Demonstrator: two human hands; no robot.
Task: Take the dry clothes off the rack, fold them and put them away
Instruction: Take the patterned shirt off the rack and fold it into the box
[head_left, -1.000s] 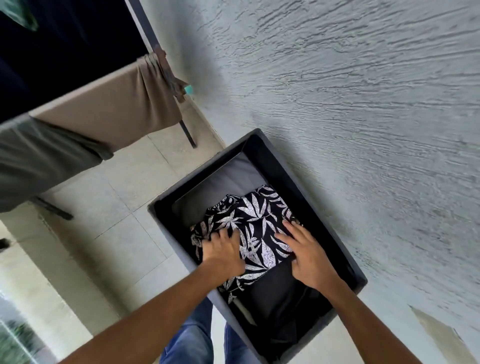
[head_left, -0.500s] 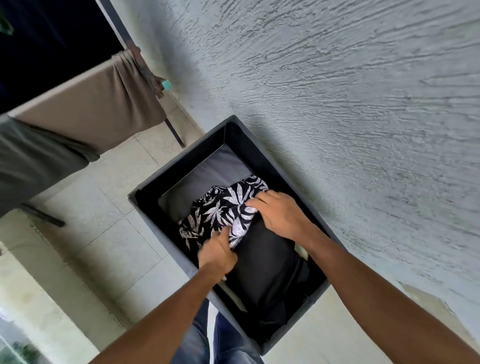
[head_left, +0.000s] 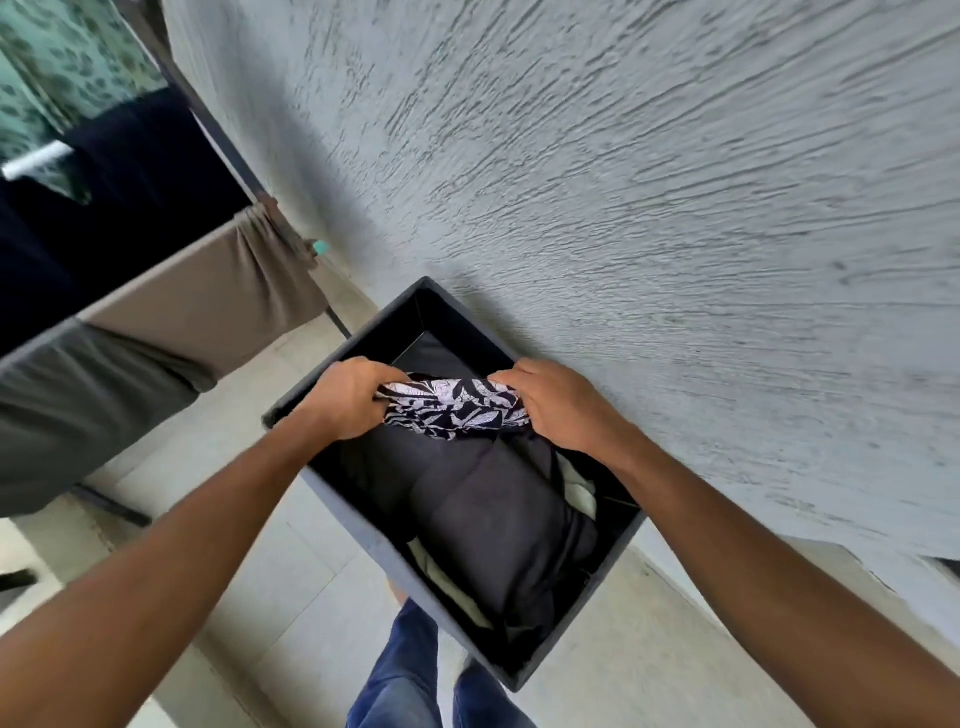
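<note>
Left hand (head_left: 345, 400): I grip the left end of the leaf-print garment (head_left: 452, 408).
Right hand (head_left: 558, 405): grips its right end.
Arms (head_left: 208, 519): both reach forward.

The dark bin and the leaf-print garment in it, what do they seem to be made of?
The bin looks like dark grey fabric over stiff panels, matte: flat straight walls, no shine. The leaf-print garment looks like thin, soft cloth, perhaps rayon or cotton: it bunches into fine creases where the left hand and the right hand grip it.
</note>
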